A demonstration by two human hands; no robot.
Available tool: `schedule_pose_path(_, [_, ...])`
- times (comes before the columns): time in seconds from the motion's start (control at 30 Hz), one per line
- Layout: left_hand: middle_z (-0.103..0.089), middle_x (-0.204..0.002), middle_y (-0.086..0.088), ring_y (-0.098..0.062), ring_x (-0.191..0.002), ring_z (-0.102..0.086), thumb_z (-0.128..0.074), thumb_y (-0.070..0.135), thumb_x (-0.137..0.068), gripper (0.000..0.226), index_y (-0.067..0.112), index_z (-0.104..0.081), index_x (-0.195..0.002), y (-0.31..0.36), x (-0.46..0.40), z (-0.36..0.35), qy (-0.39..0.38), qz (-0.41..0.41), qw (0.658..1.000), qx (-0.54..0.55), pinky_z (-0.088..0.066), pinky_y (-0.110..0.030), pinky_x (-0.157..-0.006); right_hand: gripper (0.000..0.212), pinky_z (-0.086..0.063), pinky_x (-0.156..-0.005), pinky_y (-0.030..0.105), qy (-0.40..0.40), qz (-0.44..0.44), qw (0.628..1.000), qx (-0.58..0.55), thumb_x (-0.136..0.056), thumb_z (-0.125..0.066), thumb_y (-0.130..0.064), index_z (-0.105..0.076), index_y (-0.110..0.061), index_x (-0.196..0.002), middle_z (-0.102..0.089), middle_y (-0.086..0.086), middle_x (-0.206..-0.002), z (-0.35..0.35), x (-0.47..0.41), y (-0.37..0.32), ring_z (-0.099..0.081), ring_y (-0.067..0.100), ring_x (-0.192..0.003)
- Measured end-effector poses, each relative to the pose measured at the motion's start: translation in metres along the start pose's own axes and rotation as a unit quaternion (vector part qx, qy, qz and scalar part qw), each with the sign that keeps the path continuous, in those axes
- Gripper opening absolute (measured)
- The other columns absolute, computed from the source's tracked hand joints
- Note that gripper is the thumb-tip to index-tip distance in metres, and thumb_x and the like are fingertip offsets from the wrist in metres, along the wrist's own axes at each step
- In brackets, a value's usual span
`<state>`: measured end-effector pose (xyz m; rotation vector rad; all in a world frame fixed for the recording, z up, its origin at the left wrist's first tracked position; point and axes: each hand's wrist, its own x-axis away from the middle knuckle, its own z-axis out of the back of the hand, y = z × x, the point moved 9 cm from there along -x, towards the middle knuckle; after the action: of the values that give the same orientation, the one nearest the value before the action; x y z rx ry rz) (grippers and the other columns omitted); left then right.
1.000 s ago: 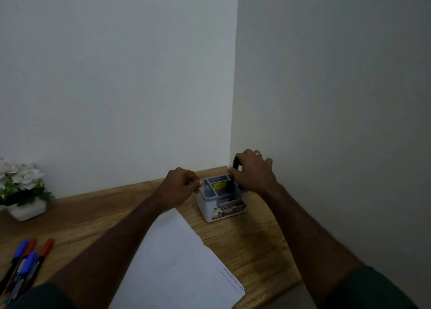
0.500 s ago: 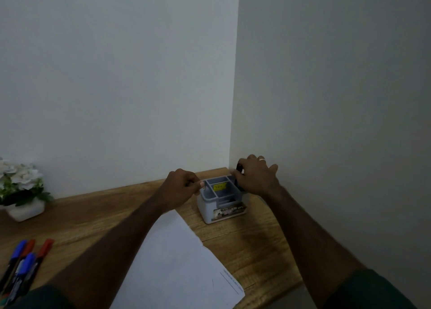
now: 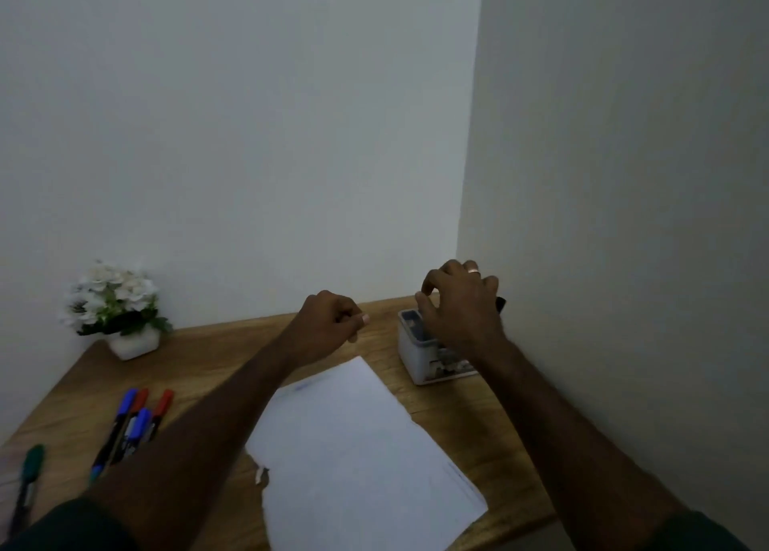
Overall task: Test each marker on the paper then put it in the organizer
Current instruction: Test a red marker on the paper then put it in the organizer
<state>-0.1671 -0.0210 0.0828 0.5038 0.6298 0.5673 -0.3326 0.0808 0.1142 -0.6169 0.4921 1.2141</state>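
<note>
Dark green sleeves (image 3: 703, 532) at upper arms; ring (image 3: 472, 268) on right hand.

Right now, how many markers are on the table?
5 that I can see: two blue and two red bunched at the left, one green by the left edge. The arm may hide more.

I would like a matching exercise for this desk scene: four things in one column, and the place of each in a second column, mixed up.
Things:
1. flower pot
2. organizer
3. paper
4. green marker

Places:
A. under the right hand, near the wall corner
B. far left edge of the desk, nearest the person
C. middle of the desk, between the arms
D. back left, against the wall

Pairs: 1-D, 2-A, 3-C, 4-B
</note>
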Motion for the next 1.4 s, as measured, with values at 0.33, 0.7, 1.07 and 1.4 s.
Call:
schedule_pose_path(0.33, [-0.065, -0.055, 0.005, -0.006, -0.047, -0.056, -0.066, 0.023, -0.089, 0.028, 0.022, -0.067, -0.061, -0.090, 0.107, 0.105, 0.072, 0.076, 0.993, -0.048, -0.040, -0.013, -0.050, 0.012, -0.048, -0.072, 0.029, -0.115, 0.154, 0.964, -0.183, -0.090, -0.062, -0.030, -0.068, -0.021, -0.092, -0.070, -0.003, -0.088, -0.086, 0.051, -0.197, -0.063, 0.015, -0.084])
schedule_pose_path(0.7, [-0.070, -0.076, 0.001, -0.017, -0.075, -0.065, -0.070, 0.017, -0.085, 0.006, 0.016, -0.075, -0.082, -0.182, 0.210, 0.177, 0.120, 0.209, 0.965, -0.100, -0.053, -0.038, -0.074, 0.012, -0.050, -0.059, 0.029, -0.276, 0.120, 0.916, -0.267, -0.090, -0.053, -0.024, -0.058, -0.024, -0.079, -0.061, -0.006, -0.079, -0.158, 0.090, -0.335, -0.060, 0.013, -0.072])
schedule_pose_path(1.07, [-0.068, -0.079, 0.008, -0.008, -0.077, -0.062, -0.071, 0.021, -0.084, 0.007, 0.027, -0.072, -0.081, -0.195, 0.213, 0.176, 0.119, 0.201, 0.968, -0.096, -0.051, -0.030, -0.070, 0.014, -0.055, -0.073, 0.034, -0.282, 0.073, 0.936, -0.198, -0.090, -0.067, -0.026, -0.063, -0.016, -0.098, -0.064, 0.005, -0.101, -0.175, 0.080, -0.350, -0.060, 0.020, -0.091])
schedule_pose_path(1.4, [-0.065, -0.092, 0.005, -0.001, -0.082, -0.059, -0.064, 0.030, -0.090, 0.027, 0.022, -0.064, -0.116, -0.177, 0.175, 0.160, 0.186, 0.120, 0.975, -0.029, -0.046, -0.024, -0.069, 0.005, -0.043, -0.070, 0.030, -0.260, 0.087, 0.935, -0.226, -0.090, -0.058, -0.014, -0.057, -0.018, -0.089, -0.060, 0.002, -0.092, -0.154, 0.059, -0.323, -0.059, 0.021, -0.087])
